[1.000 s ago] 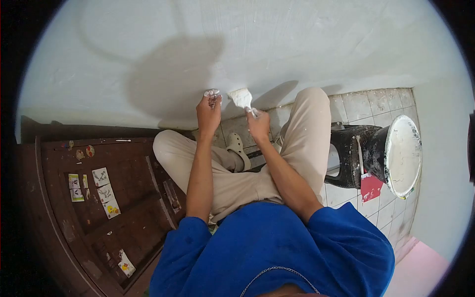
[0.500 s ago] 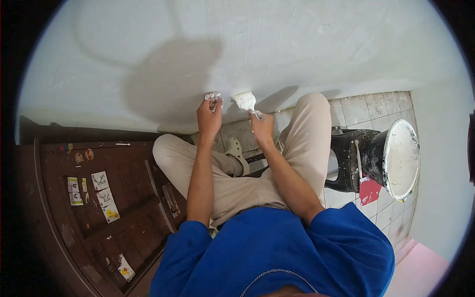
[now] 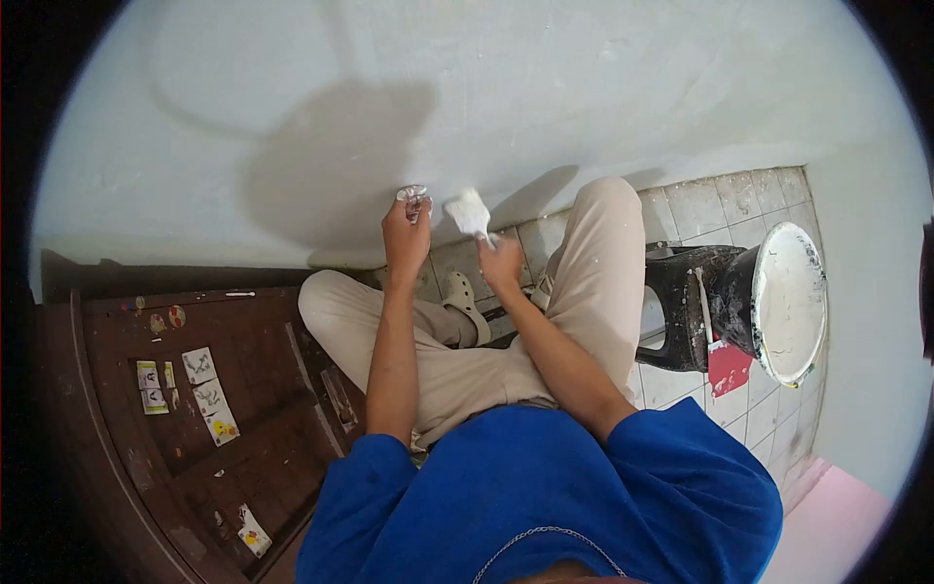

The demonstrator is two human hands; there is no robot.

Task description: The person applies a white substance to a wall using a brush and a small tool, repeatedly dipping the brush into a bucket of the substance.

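My right hand (image 3: 501,261) is closed round the handle of a paint scraper (image 3: 470,213), whose broad blade is coated in white paste and points up toward the wall (image 3: 584,88). Left of it, my left hand (image 3: 409,224) is closed, with white paste smeared over the fingers; it grips something whitish that I cannot make out, close to the wall. Both hands are above my bent legs. A bucket (image 3: 788,304) with white paste inside its rim stands at the right on a black stool (image 3: 681,302).
A brown wooden panel with stickers (image 3: 263,389) lies along the left. A red card-like piece (image 3: 727,368) is beside the stool. Pale floor tiles (image 3: 705,209) run along the wall's base. A light clog (image 3: 465,302) is between my knees.
My right hand and the scraper have moved slightly left and down, and the blade is turned a little. My left hand has hardly moved. The view has shifted slightly.
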